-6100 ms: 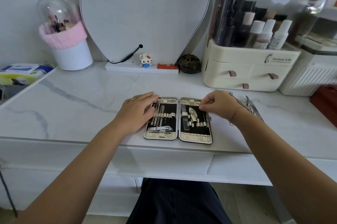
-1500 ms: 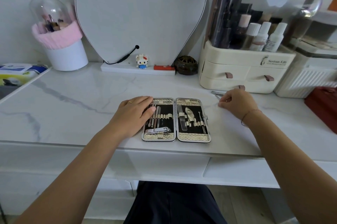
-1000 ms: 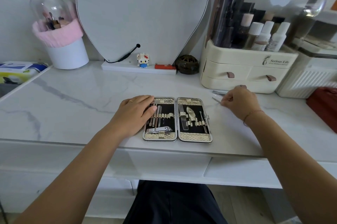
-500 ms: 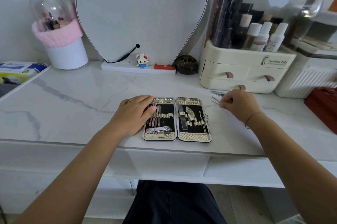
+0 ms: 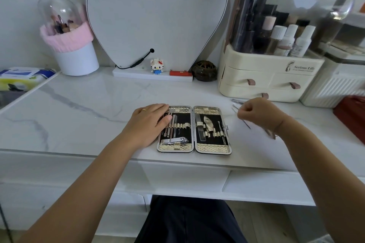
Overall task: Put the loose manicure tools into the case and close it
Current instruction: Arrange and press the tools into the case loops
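Manicure case: open flat at the front edge of the marble tabletop, both halves face up, tools strapped in. A nail clipper sits at the near end of the left half.

Left hand: flat, fingers straight, lying over the left half's outer edge and the tools there.

Right hand: just right of the case, fingers curled tight on a thin metal tool. Its end pokes out under the fist toward the near edge. Can't tell which tool it is.

More loose tools lie on the tabletop just past that hand, in front of the cream drawer organiser.

Back row, left to right: brush cup with a pink cuff, heart-shaped mirror, small block figure on the mirror's base.
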